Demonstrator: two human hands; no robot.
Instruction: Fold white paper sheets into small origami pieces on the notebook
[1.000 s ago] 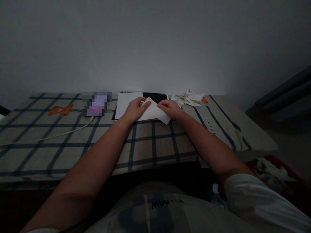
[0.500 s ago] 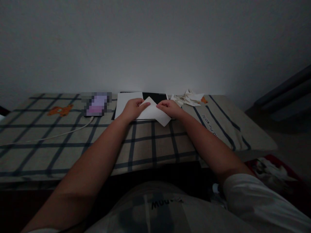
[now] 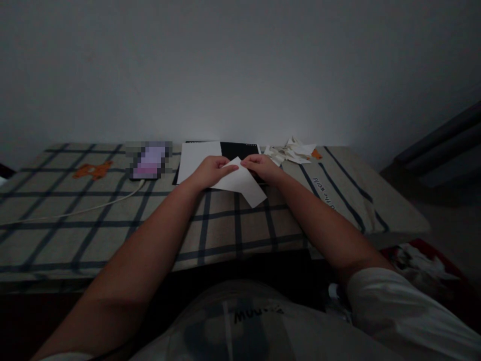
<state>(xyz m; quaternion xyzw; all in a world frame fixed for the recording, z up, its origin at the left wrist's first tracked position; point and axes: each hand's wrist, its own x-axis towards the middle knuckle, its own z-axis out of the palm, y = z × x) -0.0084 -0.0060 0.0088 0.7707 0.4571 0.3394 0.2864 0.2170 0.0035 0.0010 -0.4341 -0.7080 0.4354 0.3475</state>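
Paper (image 3: 246, 183), white and apparently folded, sits at the centre of the head view, and we take it as the hub of our clock. Its lower end points between four and five o'clock, over the checked cloth of the desk (image 3: 225, 225). Our left hand (image 3: 211, 171) is at about ten o'clock, its thumb laid on top and the paper pinched against fingers partly hidden behind it. Our right hand (image 3: 263, 168) is between one and two, its fingers drawn together on the upper edge near the peak. Beyond the paper, a white sheet (image 3: 197, 161) lies toward ten or eleven on a black pad (image 3: 240, 149), with paper scraps (image 3: 290, 151) at two and a phone (image 3: 151, 161) just past nine.

We judge the paper to be very light, thin and flexible, easy to crease or tear. Flat fingertip pinches close to the edges should serve best; a hard squeeze might crumple it.
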